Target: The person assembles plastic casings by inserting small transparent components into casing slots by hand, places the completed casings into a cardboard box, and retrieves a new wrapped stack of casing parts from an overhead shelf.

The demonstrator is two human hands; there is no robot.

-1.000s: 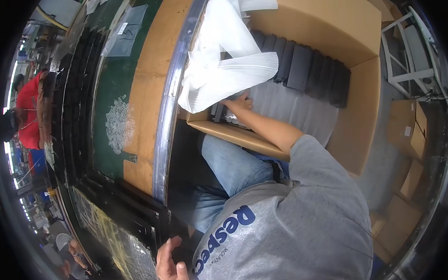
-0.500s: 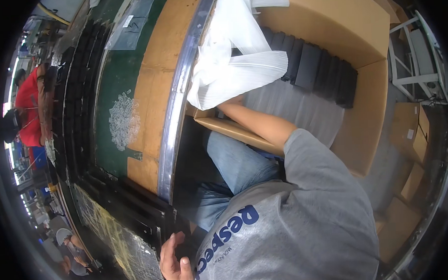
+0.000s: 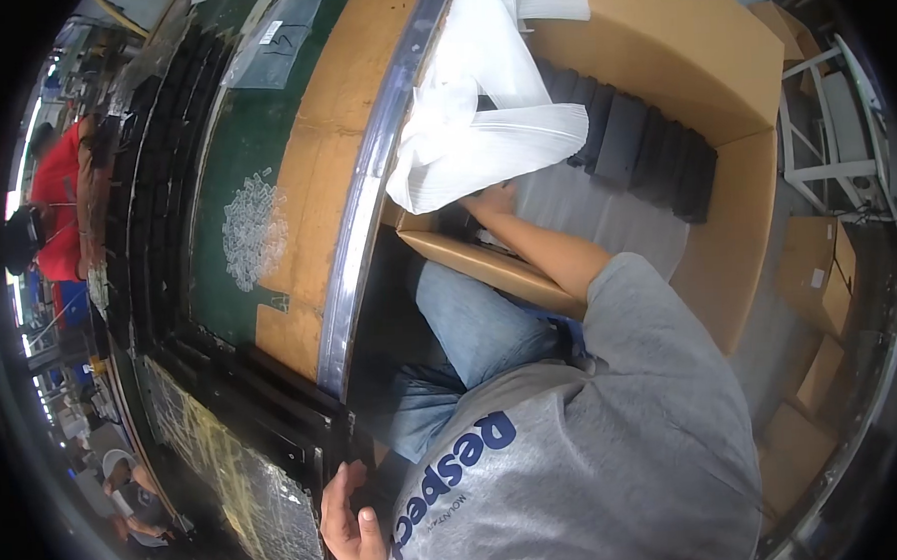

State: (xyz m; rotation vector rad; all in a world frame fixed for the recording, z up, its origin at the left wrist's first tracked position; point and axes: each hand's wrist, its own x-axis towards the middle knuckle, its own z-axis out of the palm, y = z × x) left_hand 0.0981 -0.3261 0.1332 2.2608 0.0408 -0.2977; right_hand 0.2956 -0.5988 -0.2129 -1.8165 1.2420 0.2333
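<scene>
My right hand (image 3: 490,200) reaches over the near wall of a large cardboard box (image 3: 698,259), with its fingers low inside. White foam sheeting (image 3: 508,142) hangs over that corner and partly covers the hand, so I cannot see whether it grips anything. Beside it lies a layer of translucent grey sheeting (image 3: 616,223). Dark flat pieces (image 3: 627,137) stand in a packed row along the box's far side. My left hand (image 3: 351,529) is held with fingers apart and nothing in it, near the corner of a black frame (image 3: 316,456).
A green-topped bench (image 3: 230,320) with a metal edge carries a pile of small clear parts (image 3: 254,233) and a labelled plastic bag (image 3: 278,37). Cardboard cartons (image 3: 814,274) and a white metal rack (image 3: 832,123) stand on the right. A person in red (image 3: 60,202) works across the bench.
My right hand shows more from under the foam sheeting, and a dark area beside it inside the box is now visible. My left hand stays nearly still. The view has shifted slightly.
</scene>
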